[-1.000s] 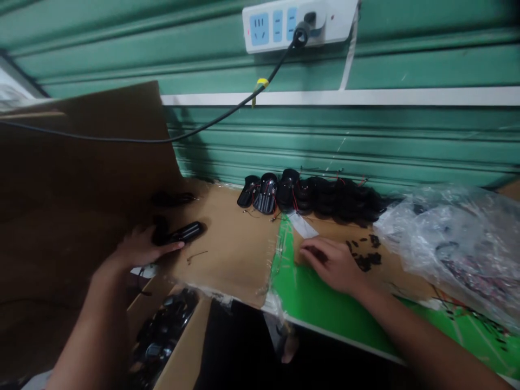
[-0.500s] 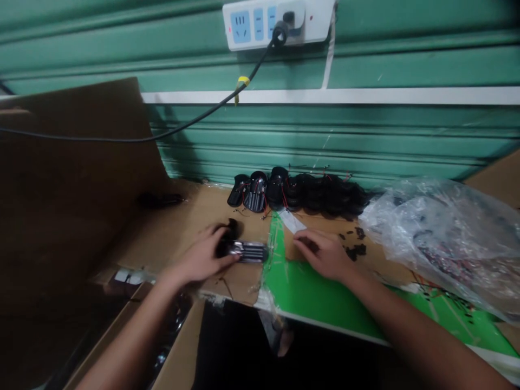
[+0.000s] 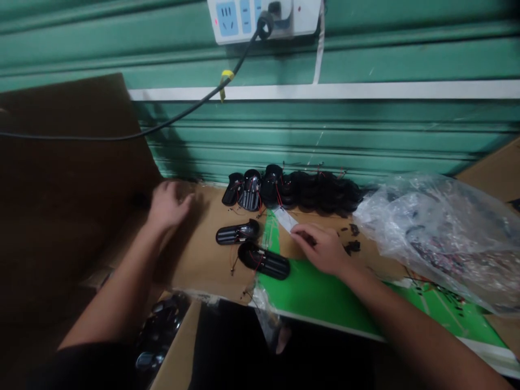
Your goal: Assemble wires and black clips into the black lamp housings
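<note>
My left hand [image 3: 167, 206] is at the left end of the cardboard, its thumb apart from the fingers; part of its fingertips is hidden, and I see nothing in it. My right hand [image 3: 320, 244] pinches the near end of a white strip [image 3: 285, 219]. Between the hands lie two glossy black plastic shells with thin red wires, one shell [image 3: 238, 233] on the cardboard and another shell [image 3: 266, 261] partly over the green board. Behind them stands a row of similar black shells [image 3: 272, 184].
A clear plastic bag [image 3: 439, 233] of wired parts lies at right, with small black bits [image 3: 353, 246] beside it. A cardboard flap [image 3: 73, 141] rises at left. An open box [image 3: 174, 352] holds more black pieces below. A cable [image 3: 182, 115] hangs from the power strip [image 3: 266, 21].
My left hand has let go of the black shell and moved left and back. Two shells now lie in plain sight between my hands. My right hand keeps hold of the white strip.
</note>
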The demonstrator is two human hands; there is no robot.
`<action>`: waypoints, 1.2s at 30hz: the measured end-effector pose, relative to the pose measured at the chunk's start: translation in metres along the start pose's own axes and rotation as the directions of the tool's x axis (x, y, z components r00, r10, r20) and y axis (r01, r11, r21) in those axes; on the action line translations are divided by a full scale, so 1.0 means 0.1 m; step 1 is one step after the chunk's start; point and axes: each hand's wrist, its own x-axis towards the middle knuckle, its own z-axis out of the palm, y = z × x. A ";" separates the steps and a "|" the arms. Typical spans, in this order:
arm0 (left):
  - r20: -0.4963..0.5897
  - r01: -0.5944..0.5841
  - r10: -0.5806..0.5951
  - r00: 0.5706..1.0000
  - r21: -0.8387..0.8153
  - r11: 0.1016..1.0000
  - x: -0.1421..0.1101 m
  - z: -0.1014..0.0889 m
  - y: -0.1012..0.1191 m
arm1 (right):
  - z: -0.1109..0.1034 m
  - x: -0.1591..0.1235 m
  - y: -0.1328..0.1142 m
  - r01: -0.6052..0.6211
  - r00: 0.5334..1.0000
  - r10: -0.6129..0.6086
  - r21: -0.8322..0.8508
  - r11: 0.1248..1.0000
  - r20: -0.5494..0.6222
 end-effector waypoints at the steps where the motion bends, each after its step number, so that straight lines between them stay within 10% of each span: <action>1: 0.005 0.072 -0.073 0.997 0.119 0.990 0.10 0.01 -0.17 | 0.00 0.00 -0.01 0.002 1.000 -0.002 0.000 1.000 0.010; 6: 0.162 0.293 -0.334 0.929 0.235 0.927 0.25 0.02 -0.66 | 0.02 0.00 -0.01 0.014 0.999 -0.014 0.002 1.000 0.032; 12: 0.230 0.230 -0.342 0.911 0.407 0.884 0.18 -0.01 -0.60 | 0.03 -0.01 0.00 0.016 0.999 -0.016 -0.003 1.000 0.034; 14: 0.232 0.224 -0.316 0.920 0.350 0.909 0.13 -0.06 -0.38 | 0.03 -0.01 0.00 0.007 0.999 -0.007 0.006 1.000 0.036; 17: 0.095 -0.063 0.061 0.994 0.013 0.998 -0.03 -0.17 0.19 | 0.02 0.00 0.00 -0.023 0.999 0.022 0.038 0.999 0.028; 21: 0.087 -0.200 0.286 0.954 -0.527 0.826 -0.25 -0.17 1.17 | 0.02 0.01 0.02 -0.050 0.999 0.050 0.061 0.997 0.003; 26: 0.531 0.432 0.466 0.707 -0.847 0.309 -0.35 0.21 1.98 | 0.04 0.01 0.07 -0.140 0.990 0.141 0.070 0.988 -0.015; 29: 0.648 0.627 0.488 0.585 -0.743 0.235 -0.38 0.49 2.16 | 0.04 0.02 0.08 -0.216 0.976 0.218 0.107 0.971 -0.010; 36: 0.531 0.403 0.411 0.741 -0.841 0.361 -0.58 0.80 2.18 | -0.04 0.04 0.02 -0.288 0.956 0.294 0.190 0.939 0.000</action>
